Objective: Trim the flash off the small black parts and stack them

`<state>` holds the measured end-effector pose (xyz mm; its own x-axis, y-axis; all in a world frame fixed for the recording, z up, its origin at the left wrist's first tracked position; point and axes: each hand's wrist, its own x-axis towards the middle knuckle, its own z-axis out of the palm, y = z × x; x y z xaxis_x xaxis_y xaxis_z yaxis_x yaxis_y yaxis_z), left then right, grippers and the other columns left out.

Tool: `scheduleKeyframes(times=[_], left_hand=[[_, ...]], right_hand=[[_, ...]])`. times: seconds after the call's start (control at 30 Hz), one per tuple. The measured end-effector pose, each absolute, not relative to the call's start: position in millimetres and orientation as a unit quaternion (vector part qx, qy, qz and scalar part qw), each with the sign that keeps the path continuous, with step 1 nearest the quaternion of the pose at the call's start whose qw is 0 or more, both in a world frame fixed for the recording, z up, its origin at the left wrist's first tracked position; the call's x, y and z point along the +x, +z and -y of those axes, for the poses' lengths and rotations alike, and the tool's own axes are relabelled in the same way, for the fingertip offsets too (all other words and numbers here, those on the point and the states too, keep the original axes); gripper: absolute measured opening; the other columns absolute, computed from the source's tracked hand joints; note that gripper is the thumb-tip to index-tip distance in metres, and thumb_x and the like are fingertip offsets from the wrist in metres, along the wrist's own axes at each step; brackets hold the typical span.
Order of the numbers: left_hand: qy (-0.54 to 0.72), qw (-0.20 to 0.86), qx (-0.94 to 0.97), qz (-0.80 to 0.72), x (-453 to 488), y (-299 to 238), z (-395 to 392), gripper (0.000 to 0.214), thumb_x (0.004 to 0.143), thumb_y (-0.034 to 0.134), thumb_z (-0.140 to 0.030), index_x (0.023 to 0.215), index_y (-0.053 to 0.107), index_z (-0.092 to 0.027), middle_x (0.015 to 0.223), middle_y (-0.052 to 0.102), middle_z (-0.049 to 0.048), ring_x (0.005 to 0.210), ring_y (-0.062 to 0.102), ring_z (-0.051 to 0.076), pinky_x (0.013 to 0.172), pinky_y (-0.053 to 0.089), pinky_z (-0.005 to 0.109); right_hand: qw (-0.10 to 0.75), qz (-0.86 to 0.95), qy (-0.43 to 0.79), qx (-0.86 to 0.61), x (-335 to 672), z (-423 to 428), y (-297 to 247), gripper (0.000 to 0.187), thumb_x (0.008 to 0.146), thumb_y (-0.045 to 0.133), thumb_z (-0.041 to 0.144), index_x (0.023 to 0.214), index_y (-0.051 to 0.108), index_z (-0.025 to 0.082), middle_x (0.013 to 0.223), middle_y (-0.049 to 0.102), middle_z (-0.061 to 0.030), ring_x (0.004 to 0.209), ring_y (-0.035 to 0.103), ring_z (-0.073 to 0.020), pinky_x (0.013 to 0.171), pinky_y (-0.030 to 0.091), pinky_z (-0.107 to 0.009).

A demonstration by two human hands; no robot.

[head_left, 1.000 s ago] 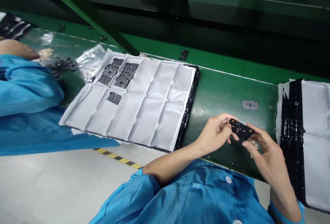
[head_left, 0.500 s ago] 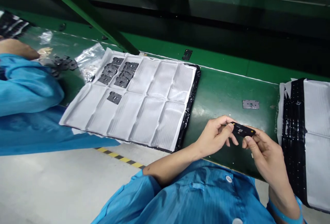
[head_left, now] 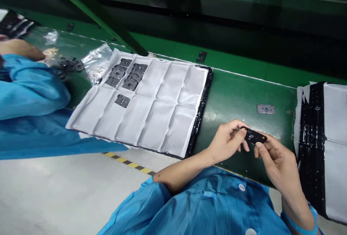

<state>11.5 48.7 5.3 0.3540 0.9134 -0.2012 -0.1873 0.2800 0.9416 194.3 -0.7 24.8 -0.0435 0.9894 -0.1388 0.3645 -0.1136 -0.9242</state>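
Note:
A small black plate-like part with yellow patches is held between my two hands, above the green bench. My left hand pinches its left end between thumb and fingers. At the other end, my right hand grips it with the thumb along the near edge. Just beyond lies a grey flat plate with small cutouts, touched by neither hand. To the left, a white-lined tray carries several dark flat parts in its left compartments.
A second white-lined tray stands at the right. Another dark part lies near the bench's back strip. At the left, a co-worker's sleeve reaches beside loose dark parts and a clear plastic bag. A green post slants down behind the tray.
The view has shifted slightly, so the bench contents sit a little to the right. Both hands keep hold of the black part, which appears slightly more tilted.

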Motion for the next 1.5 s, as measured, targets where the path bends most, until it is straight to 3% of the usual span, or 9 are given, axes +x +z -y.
scheduleKeyframes(times=[0.37,0.63,0.83,0.93,1.03,1.1,1.17,1.27,1.5], left_hand=[[0.397,0.699,0.443,-0.398,7.4,5.4,-48.8,0.044,0.102,0.066,-0.053,0.112,0.073,-0.011,0.064,0.067,0.0002,0.057,0.073,0.014,0.049,0.051,0.019],[0.388,0.720,0.383,-0.430,5.5,7.2,-55.2,0.029,0.097,0.068,-0.040,0.098,0.073,-0.012,0.065,0.068,-0.0001,0.050,0.069,0.011,0.044,0.041,0.017],[0.375,0.758,0.339,-0.412,2.2,9.4,-54.7,0.033,0.095,0.071,-0.044,0.098,0.071,-0.012,0.064,0.070,0.0013,0.050,0.071,0.014,0.046,0.047,0.019],[0.371,0.761,0.343,-0.406,0.9,13.9,-54.1,0.037,0.096,0.072,-0.048,0.103,0.068,-0.012,0.067,0.073,0.0029,0.054,0.074,0.016,0.048,0.051,0.020],[0.359,0.760,0.359,-0.405,2.2,18.1,-53.1,0.040,0.098,0.072,-0.049,0.108,0.066,-0.011,0.070,0.075,0.0048,0.057,0.076,0.017,0.051,0.054,0.022],[0.356,0.757,0.368,-0.406,4.6,19.6,-51.3,0.040,0.099,0.071,-0.050,0.108,0.065,-0.011,0.069,0.076,0.0050,0.055,0.075,0.017,0.051,0.055,0.022],[0.355,0.752,0.375,-0.409,8.0,19.9,-48.6,0.040,0.100,0.070,-0.051,0.107,0.065,-0.012,0.068,0.076,0.0053,0.053,0.074,0.016,0.051,0.055,0.022],[0.362,0.745,0.384,-0.408,13.7,19.3,-43.4,0.041,0.100,0.070,-0.053,0.107,0.066,-0.012,0.068,0.077,0.0055,0.057,0.076,0.017,0.051,0.056,0.022],[0.393,0.723,0.393,-0.411,20.9,18.5,-35.7,0.045,0.100,0.069,-0.056,0.107,0.066,-0.012,0.073,0.077,0.0056,0.064,0.079,0.019,0.052,0.058,0.022]], right_hand=[[0.349,0.572,0.438,-0.599,193.7,-1.5,25.9,0.027,0.107,0.063,0.039,0.121,0.075,0.020,0.071,0.065,0.0007,0.060,0.063,-0.0165,0.061,0.054,-0.028],[0.311,0.654,0.359,-0.589,190.7,-0.3,32.4,0.026,0.109,0.058,0.035,0.124,0.076,0.025,0.080,0.068,-0.0031,0.068,0.067,-0.0196,0.070,0.058,-0.031],[0.302,0.653,0.398,-0.569,218.7,-0.8,24.8,0.039,0.107,0.062,0.033,0.145,0.070,0.027,0.090,0.078,-0.0033,0.075,0.077,-0.0204,0.074,0.065,-0.032],[0.314,0.641,0.367,-0.596,229.3,0.5,18.6,0.034,0.108,0.061,0.032,0.139,0.074,0.029,0.115,0.081,-0.0074,0.101,0.081,-0.0251,0.094,0.066,-0.041],[0.337,0.624,0.367,-0.603,225.4,3.8,19.9,0.033,0.107,0.063,0.033,0.137,0.076,0.029,0.147,0.070,-0.0092,0.136,0.068,-0.0302,0.117,0.054,-0.050],[0.373,0.577,0.398,-0.607,217.0,6.6,23.4,0.035,0.104,0.066,0.033,0.139,0.074,0.029,0.145,0.072,-0.0100,0.129,0.071,-0.0293,0.110,0.060,-0.046],[0.407,0.525,0.420,-0.618,207.5,8.7,26.0,0.035,0.102,0.069,0.034,0.135,0.074,0.026,0.121,0.081,-0.0095,0.102,0.080,-0.0252,0.089,0.068,-0.039],[0.435,0.482,0.396,-0.650,195.7,8.7,24.5,0.027,0.098,0.071,0.034,0.120,0.079,0.023,0.092,0.081,-0.0057,0.074,0.077,-0.0204,0.069,0.066,-0.033],[0.482,0.455,0.325,-0.675,184.0,3.5,12.8,0.014,0.094,0.069,0.029,0.102,0.078,0.021,0.084,0.080,-0.0051,0.070,0.075,-0.0206,0.065,0.063,-0.031]])
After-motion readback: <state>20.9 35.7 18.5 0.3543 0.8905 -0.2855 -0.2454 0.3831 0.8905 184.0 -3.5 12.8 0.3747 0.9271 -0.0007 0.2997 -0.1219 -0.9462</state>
